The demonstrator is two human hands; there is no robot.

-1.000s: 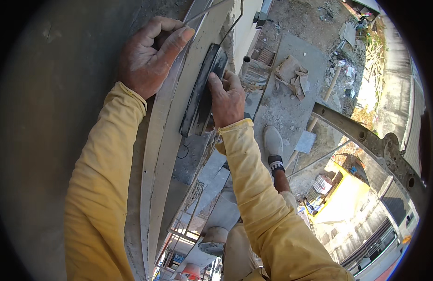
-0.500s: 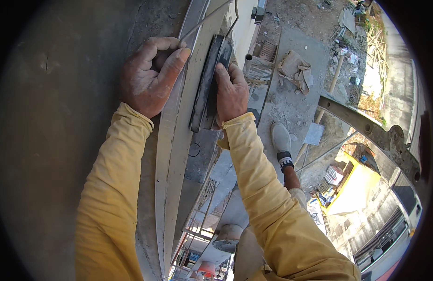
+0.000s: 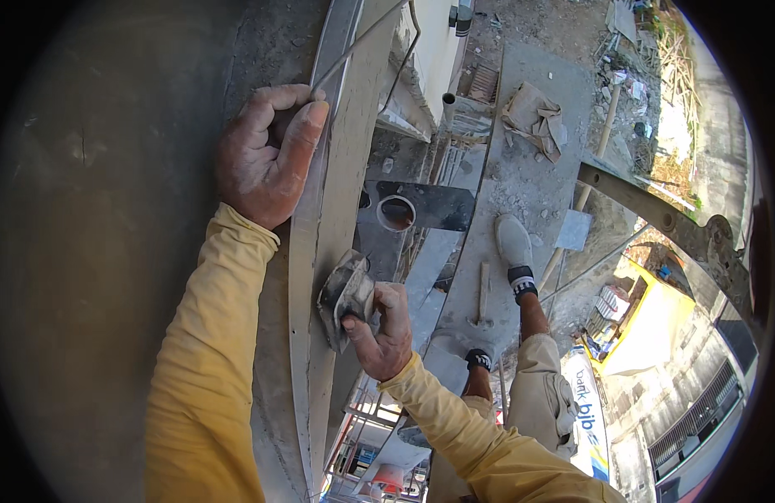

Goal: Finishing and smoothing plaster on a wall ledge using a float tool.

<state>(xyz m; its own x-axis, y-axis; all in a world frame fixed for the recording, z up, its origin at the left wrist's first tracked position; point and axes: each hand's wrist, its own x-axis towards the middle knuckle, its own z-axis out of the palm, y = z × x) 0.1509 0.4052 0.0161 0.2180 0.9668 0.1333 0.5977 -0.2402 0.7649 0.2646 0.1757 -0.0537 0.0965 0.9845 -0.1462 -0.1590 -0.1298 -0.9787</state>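
We see the left hand (image 3: 274, 159) pinching a thin rod (image 3: 354, 52), the right hand (image 3: 387, 339) gripping a trowel (image 3: 347, 289); slack fingers could drop it onto the walkway (image 3: 534, 67).

Ledge (image 3: 333, 201) running top to bottom, left of centre. Left hand (image 3: 272, 155) over its left side, rod (image 3: 366, 38) slanting up-right from fingertips. Right hand (image 3: 382, 334) lower, right of ledge; hand tool (image 3: 345, 295) between hand and ledge. Further right, platform (image 3: 534, 71): sack (image 3: 532, 120) ahead, hammer (image 3: 485, 293) between shoes (image 3: 513, 241). Beam (image 3: 635, 198) right of platform.
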